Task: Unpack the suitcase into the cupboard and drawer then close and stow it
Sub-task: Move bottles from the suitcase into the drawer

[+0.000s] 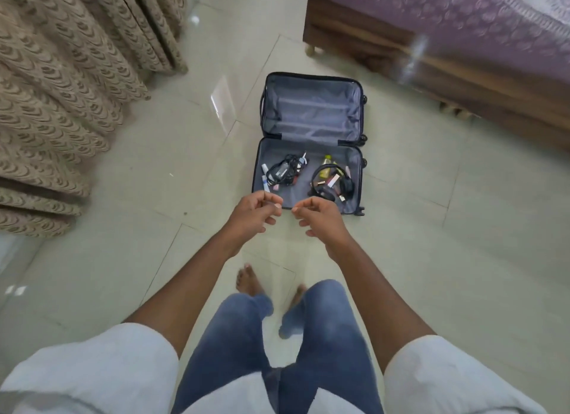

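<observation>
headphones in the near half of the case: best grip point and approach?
Probably the headband arc of the black headphones. It curves up over the yellow bottle and small tubes, so fingers can hook under it from above, coming from the person's near side. The ear cups by the right wall of the suitcase look bulkier and crowded. Both the left hand and the right hand hold nothing.
</observation>
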